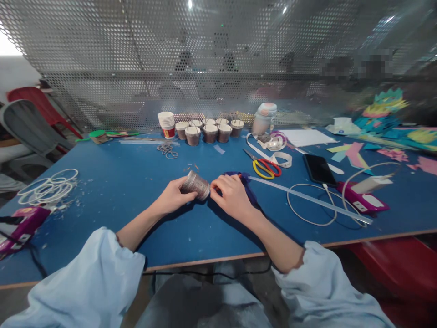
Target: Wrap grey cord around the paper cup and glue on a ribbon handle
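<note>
My left hand [172, 197] is closed around a small cup [195, 186] wrapped in greyish-brown cord. The cup lies tilted on its side, just above or on the blue table. My right hand [230, 193] is at one end of the cup, its fingertips pinched together against it. Whatever lies between those fingertips is too small to make out. Partly hidden behind my right hand lies a dark blue glue gun [251, 189], with a long translucent glue stick [307, 197] running out to the right.
Several cord-wrapped cups [210, 133] stand at the back beside stacked paper cups [166, 123]. Red-and-yellow scissors [264, 167], a measuring tape [282, 159], a phone [319, 168] and a power strip [363, 200] with cables lie right. White cord [48, 187] lies left.
</note>
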`<state>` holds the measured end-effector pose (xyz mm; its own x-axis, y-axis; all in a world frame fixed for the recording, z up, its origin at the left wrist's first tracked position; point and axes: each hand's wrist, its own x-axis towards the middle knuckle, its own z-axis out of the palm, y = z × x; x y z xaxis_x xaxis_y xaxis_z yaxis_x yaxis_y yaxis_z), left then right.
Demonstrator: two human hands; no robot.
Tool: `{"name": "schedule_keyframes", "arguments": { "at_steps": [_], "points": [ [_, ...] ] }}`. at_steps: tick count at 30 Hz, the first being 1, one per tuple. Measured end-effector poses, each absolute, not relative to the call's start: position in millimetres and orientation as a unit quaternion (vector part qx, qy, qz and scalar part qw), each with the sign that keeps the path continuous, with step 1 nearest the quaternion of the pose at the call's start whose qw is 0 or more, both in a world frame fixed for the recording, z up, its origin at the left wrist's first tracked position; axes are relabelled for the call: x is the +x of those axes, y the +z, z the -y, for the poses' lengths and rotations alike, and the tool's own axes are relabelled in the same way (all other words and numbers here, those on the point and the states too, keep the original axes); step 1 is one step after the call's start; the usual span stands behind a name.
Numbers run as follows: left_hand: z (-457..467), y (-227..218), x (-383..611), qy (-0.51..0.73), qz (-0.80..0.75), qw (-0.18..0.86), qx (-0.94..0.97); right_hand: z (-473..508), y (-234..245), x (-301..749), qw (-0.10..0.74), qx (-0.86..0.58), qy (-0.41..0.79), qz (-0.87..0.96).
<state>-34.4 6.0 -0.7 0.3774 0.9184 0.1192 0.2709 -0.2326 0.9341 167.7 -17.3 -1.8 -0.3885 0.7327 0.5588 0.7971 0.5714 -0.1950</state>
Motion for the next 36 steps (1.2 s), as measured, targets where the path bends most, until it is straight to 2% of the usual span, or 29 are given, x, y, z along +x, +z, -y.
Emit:
{"name": "schedule_keyframes", "arguments": {
  "at_steps": [9,29,32,36],
  "points": [
    [-7.6,-2.6,-34.4,0.364,-0.426,0.423,0.712,18.5,-3.0,167.1,0.319,-0.455,-0.071,0.828],
    [-7.7,-6.5,-37.2,0.359,-0.396,0.449,0.716,15.5,-7.1,168.6,0.338,-0.461,-0.061,0.818],
    [-9.1,-7.2,-37.9,0.353,-0.405,0.466,0.703,13.3,-6.9,171.0,0.363,-0.476,-0.051,0.799],
    [-10.2,-6.8,-38.5,0.344,-0.416,0.485,0.688,16.5,-2.7,175.3,0.435,-0.490,-0.003,0.755]
  ]
}}
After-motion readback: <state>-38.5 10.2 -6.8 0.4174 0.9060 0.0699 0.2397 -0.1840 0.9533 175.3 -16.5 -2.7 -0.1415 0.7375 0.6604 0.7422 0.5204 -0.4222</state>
